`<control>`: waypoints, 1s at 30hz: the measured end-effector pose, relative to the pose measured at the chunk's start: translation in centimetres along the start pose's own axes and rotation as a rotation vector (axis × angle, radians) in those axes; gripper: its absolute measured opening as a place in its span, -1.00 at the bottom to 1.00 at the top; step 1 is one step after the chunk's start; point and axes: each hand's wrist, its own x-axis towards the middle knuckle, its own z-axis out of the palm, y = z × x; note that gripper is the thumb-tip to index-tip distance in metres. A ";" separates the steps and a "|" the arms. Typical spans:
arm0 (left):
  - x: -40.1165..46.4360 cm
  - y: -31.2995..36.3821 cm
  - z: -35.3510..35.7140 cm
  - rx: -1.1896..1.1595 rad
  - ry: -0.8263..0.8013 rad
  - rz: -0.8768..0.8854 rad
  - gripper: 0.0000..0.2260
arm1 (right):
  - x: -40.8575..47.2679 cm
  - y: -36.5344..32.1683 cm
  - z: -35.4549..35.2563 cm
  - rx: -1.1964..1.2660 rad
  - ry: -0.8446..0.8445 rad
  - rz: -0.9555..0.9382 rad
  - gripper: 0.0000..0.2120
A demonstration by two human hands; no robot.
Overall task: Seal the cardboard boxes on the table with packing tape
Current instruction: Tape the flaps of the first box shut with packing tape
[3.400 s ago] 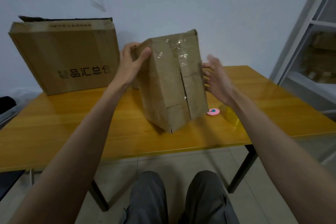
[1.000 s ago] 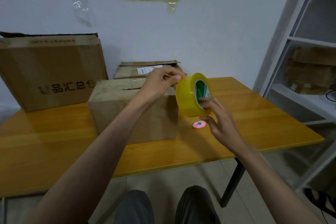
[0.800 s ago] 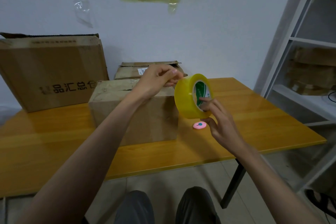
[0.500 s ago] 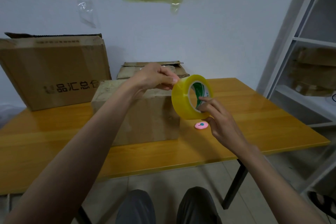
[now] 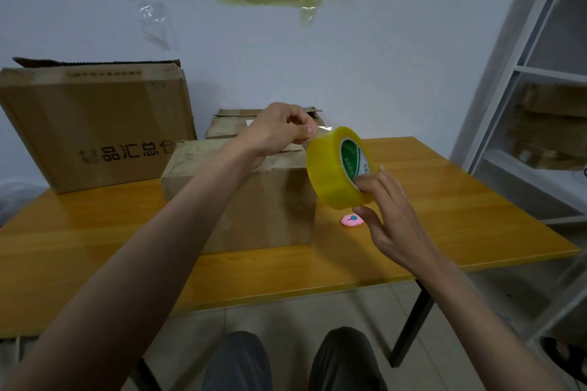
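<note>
— Three cardboard boxes on the desk [image 5: 444,200], as I count them: the big printed box [image 5: 95,124] at the back left, the plain box [image 5: 254,200] in front of the person, and a smaller box [image 5: 232,122] half hidden behind that one.

— And one roll?

— One roll of packing tape [image 5: 330,168], yellow, held in the air just right of the plain box's top corner. The right hand [image 5: 390,216] grips it, fingers hooked into the core and thumb under the rim. The left hand [image 5: 276,132] pinches the free end of the tape [image 5: 320,129] between thumb and fingertips, a short clear strip barely lifted off the roll.

— What could spoil it?

— That strip is thin and sticky. If the pinch slips it may snap back onto the roll, and if it goes slack it could fold on itself. Pulled at a slant, it might land off the seam of the plain box, whose top flaps look unsealed.

— Anything smaller?

— One little pink object [image 5: 351,220] on the desk under the roll; I can't tell what it is.
</note>
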 end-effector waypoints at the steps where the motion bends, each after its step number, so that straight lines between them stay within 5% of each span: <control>1: 0.0 0.1 0.0 -0.043 0.013 0.010 -0.91 | -0.2 0.0 -0.1 0.007 -0.006 0.011 -0.76; 10: 0.0 0.5 1.1 -0.230 0.055 0.102 -0.89 | -1.7 -1.0 0.3 0.362 0.006 0.258 -0.72; 20: 1.1 -1.4 7.5 0.228 -0.008 0.175 -0.77 | -3.8 -1.6 3.2 0.840 -0.147 0.765 -0.74; 23: 0.9 -2.0 8.3 0.317 -0.044 0.192 -0.78 | -4.2 -0.9 4.5 0.895 -0.092 0.926 -0.47; 30: 1.3 -2.3 7.9 0.498 -0.093 0.300 -0.78 | -4.4 -0.3 4.5 0.872 -0.044 0.930 -0.06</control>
